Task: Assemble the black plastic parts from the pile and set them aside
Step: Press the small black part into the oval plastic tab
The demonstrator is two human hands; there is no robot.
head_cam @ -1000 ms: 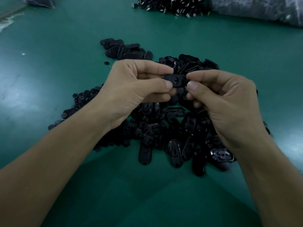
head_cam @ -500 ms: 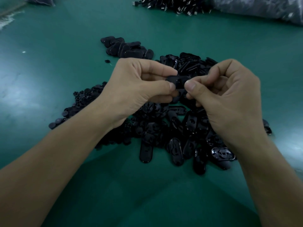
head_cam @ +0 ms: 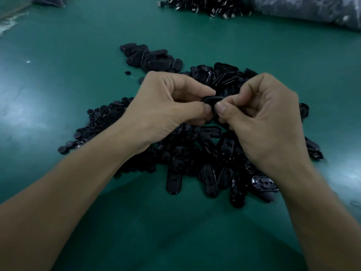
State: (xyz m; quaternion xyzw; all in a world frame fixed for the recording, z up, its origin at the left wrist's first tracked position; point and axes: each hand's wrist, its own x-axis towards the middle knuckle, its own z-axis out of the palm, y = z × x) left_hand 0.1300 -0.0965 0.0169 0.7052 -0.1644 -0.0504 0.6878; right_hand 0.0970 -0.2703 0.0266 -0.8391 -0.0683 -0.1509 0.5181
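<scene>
- Head view: I am pinching one black part (head_cam: 213, 99) between both hands, my left hand (head_cam: 166, 110) gripping its left end and my right hand (head_cam: 267, 122) gripping its right end.
- I am holding it above the pile (head_cam: 214, 153) lying on the green surface (head_cam: 78, 55).
- Oval pieces (head_cam: 152, 59) are sitting together just beyond, far left.

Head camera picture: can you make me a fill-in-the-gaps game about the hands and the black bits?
The left hand and right hand pinch one ____ plastic part together.
The table is coloured ____.
The small separate group of parts lies nearer the ____ hand.
Missing words: black, green, left.
</scene>
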